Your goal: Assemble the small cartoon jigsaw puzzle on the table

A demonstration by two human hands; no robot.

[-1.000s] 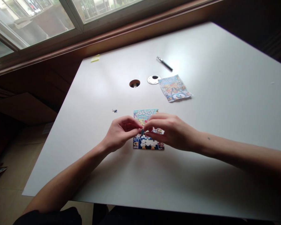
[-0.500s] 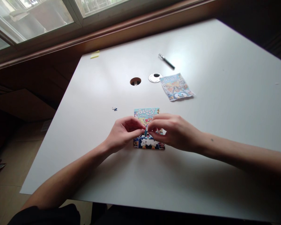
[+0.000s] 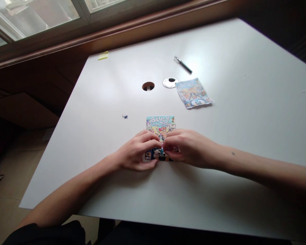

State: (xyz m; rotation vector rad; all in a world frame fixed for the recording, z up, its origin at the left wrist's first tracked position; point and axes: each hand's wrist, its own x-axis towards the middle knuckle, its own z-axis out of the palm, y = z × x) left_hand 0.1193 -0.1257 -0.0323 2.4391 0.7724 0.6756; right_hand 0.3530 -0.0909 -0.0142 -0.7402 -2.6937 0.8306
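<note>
A small colourful jigsaw puzzle [image 3: 160, 125] lies flat on the white table [image 3: 219, 143] in front of me. My left hand [image 3: 137, 151] and my right hand [image 3: 186, 146] rest low on its lower half, fingertips curled and meeting over the middle of the puzzle. The piece they held is hidden under the fingers; I cannot see whether it is still gripped. A single loose puzzle piece [image 3: 124, 116] lies apart on the table to the left.
A printed picture sheet [image 3: 193, 92] lies farther back right, beside a white cable-hole cap [image 3: 170, 82] and the open cable hole [image 3: 148, 86]. A black pen [image 3: 183, 64] and a yellow sticky note [image 3: 103, 55] lie near the far edge, below a window.
Both hands have come down from holding a small piece above the puzzle and now press on the puzzle's lower part. The camera has tilted slightly.
</note>
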